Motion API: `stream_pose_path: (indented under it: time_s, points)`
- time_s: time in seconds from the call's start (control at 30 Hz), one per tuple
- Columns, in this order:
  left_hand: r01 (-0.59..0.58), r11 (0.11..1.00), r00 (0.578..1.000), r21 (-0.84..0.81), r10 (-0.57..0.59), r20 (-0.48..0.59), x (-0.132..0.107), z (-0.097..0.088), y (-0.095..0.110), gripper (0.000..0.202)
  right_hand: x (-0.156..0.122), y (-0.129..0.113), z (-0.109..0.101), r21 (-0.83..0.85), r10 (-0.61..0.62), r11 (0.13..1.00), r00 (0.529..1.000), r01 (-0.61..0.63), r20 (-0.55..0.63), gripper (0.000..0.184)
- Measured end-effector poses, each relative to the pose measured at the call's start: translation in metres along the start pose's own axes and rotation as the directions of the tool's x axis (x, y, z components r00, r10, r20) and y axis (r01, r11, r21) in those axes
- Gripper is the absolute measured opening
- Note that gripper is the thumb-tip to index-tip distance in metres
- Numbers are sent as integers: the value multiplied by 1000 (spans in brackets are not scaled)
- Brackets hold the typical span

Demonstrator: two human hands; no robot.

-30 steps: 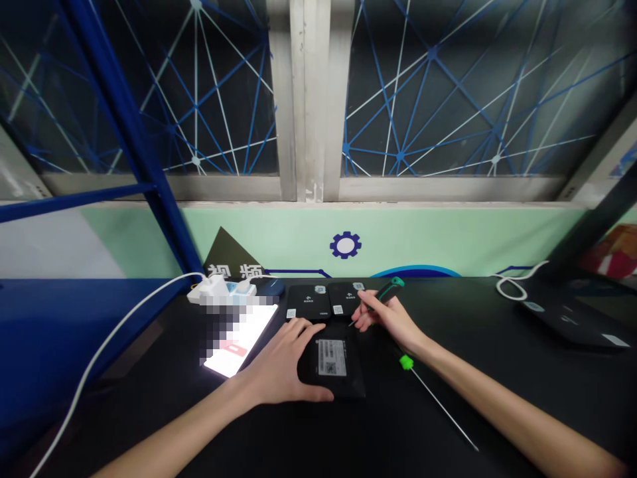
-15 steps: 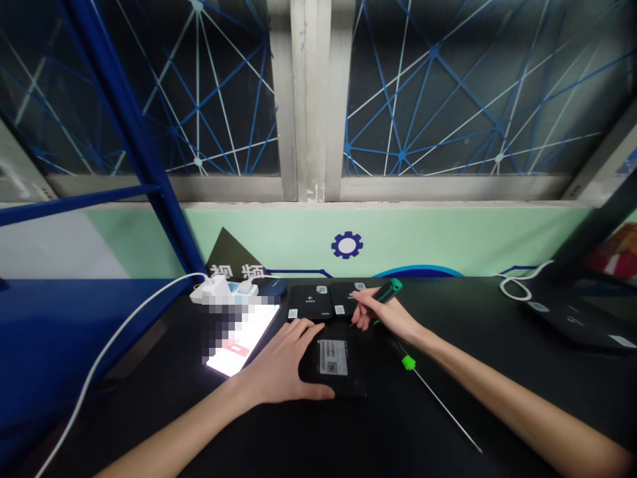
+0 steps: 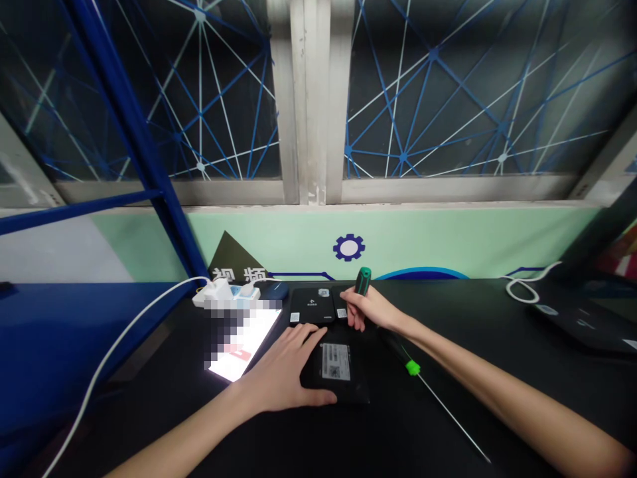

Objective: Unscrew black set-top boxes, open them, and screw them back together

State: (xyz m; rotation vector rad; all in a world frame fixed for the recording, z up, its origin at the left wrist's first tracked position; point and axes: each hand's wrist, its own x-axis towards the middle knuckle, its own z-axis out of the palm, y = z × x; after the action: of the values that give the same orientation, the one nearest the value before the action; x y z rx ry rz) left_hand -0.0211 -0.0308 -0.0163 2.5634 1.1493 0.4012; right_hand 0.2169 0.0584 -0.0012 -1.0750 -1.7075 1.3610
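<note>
My left hand [image 3: 286,368] spans a flat black device [image 3: 358,384] with a white label, thumb at its near edge and fingers at its far left edge. My right hand [image 3: 371,307] is closed around the green-and-black handle of a screwdriver [image 3: 363,281], which stands nearly upright above the device's far right corner. Its tip is hidden behind the fingers. A second, long-shafted screwdriver [image 3: 414,368] with a bright green collar lies on the table, right of the device, its handle partly under my right wrist.
Two similar black boxes [image 3: 312,307] lie behind the device, one partly covered by my right hand. A lit phone [image 3: 253,342] lies to the left. Behind it are a white power strip [image 3: 217,292] and cable [image 3: 107,345]. Another black device [image 3: 587,325] and a white cord [image 3: 522,292] are far right.
The screwdriver in my right hand has turned from leaning right to nearly upright, and that hand has shifted slightly left. My left hand keeps its grip; the view moved a little.
</note>
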Motion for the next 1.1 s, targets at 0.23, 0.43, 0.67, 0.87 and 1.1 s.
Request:
stream_pose_path:
  time_s: [0.23, 0.43, 0.67, 0.87, 1.1]
  points:
    - [-23, 1000, 1000, 3, 23, 14, 0, 2, -6, 101, 4, 1, -5, 57, 60, 996, 998, -62, 32, 48]
    - [-26, 999, 998, 18, 25, 50, -1, 0, -6, 111, 5, -7, -5, 12, -45, 999, 999, 46, -27, 37]
    - [-20, 1000, 999, 17, 19, 48, -1, 1, -6, 113, -2, -27, 6, 407, -189, 882, 969, 238, -159, 32]
    - [-32, 999, 999, -8, 33, 29, 0, 3, -9, 114, 1, -28, 9, 640, -78, 756, 990, 135, -118, 48]
    - [-32, 999, 999, -25, 33, 26, 2, 4, -10, 115, 13, -16, 8, 671, -25, 718, 969, 188, -246, 55]
